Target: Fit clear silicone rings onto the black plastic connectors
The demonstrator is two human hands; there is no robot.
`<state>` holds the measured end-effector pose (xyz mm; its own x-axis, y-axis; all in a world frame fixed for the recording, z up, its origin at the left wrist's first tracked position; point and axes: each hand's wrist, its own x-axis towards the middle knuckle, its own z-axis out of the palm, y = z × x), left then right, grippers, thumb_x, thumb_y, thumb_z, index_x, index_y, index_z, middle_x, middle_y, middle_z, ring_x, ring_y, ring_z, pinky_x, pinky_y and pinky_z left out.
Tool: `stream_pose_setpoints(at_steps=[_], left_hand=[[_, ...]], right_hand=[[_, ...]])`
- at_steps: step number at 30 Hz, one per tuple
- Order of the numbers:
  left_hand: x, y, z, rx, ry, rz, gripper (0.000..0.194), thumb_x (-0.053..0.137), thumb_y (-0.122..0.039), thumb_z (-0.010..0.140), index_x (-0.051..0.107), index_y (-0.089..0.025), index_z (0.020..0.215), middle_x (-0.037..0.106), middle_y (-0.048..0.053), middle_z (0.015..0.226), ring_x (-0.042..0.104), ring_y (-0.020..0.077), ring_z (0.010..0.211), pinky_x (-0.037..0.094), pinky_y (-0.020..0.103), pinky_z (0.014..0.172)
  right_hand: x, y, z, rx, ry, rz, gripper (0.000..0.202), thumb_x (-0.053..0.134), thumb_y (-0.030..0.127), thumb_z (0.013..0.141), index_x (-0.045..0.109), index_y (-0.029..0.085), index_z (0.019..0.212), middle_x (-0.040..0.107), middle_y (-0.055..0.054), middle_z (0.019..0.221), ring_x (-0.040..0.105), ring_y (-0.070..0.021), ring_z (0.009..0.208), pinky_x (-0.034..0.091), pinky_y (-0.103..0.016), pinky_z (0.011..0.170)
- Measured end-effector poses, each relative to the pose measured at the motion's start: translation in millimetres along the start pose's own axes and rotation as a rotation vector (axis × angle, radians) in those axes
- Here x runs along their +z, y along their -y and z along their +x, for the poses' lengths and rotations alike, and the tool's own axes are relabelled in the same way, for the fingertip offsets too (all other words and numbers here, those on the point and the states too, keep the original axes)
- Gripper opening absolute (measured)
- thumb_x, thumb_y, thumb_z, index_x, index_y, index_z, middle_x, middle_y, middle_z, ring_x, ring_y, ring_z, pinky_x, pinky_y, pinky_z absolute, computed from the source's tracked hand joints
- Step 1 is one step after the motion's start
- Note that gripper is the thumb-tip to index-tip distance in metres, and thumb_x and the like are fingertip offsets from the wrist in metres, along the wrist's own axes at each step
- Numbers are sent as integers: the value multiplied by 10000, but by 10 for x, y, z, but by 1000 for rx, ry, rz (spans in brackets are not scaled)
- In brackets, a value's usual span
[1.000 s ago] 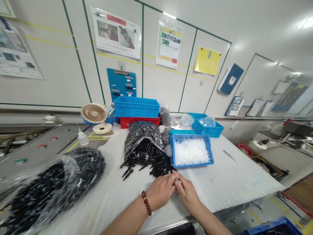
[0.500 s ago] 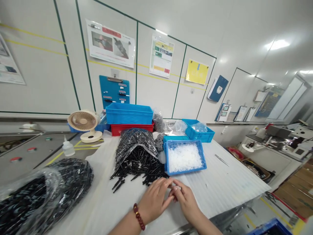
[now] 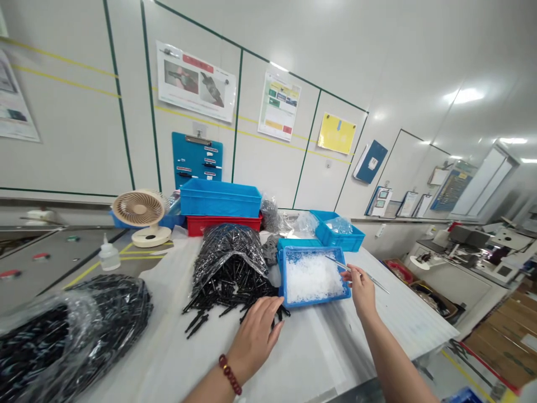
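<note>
My right hand (image 3: 361, 288) is closed in a pinch on a pair of slim metal tweezers (image 3: 375, 281). Their tip reaches over the small white translucent pieces (image 3: 312, 277) that fill a blue tray (image 3: 283, 280). My left hand (image 3: 259, 327), with a red bead bracelet at its wrist, rests by the near edge of a heap of black rod-shaped parts (image 3: 245, 291). Its fingers are stretched out and partly cover some of those parts; no held thing shows. The heap spills from a clear plastic bag (image 3: 230, 240).
At left lies another plastic bag (image 3: 84, 330) of black parts. A fan (image 3: 145, 215) and a squeeze bottle (image 3: 109, 254) stand behind it. Further back are a large blue bin (image 3: 220, 197) on a red one (image 3: 222, 225), and another blue bin (image 3: 339, 235).
My hands were together in front of the tray and are now apart. The right has moved right and picked up the tweezers from the table; the left has shifted slightly left.
</note>
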<state>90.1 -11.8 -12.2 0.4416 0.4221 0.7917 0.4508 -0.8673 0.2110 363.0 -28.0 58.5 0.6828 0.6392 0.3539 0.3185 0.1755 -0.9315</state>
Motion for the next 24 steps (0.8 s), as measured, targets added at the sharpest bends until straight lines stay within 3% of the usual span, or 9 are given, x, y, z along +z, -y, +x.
stream_pose_setpoints(at_steps=[13,18,24], left_hand=[[25,19,-15,-35,101,-4,328,421,-177,872,430,-176,1201,602,98,1101,573,225,1013,490,439,892],[33,39,-28,-47,109,10,332,417,-181,877,431,-177,1208,602,93,1111,577,223,1021,488,432,900],[24,29,-21,-60,130,-26,332,418,-154,866,452,-182,1195,605,86,1106,582,215,1007,511,406,875]], right_hand=[[114,-170,160,99,48,64,407,549,500,668,645,155,861,698,-69,716,626,-189,632,431,-259,493],[-10,-203,216,145,29,136,389,477,493,690,634,160,815,696,-79,708,629,-197,611,455,-281,487],[-136,-200,96,120,-12,111,414,492,477,707,626,140,908,691,-86,748,632,-204,659,473,-290,522]])
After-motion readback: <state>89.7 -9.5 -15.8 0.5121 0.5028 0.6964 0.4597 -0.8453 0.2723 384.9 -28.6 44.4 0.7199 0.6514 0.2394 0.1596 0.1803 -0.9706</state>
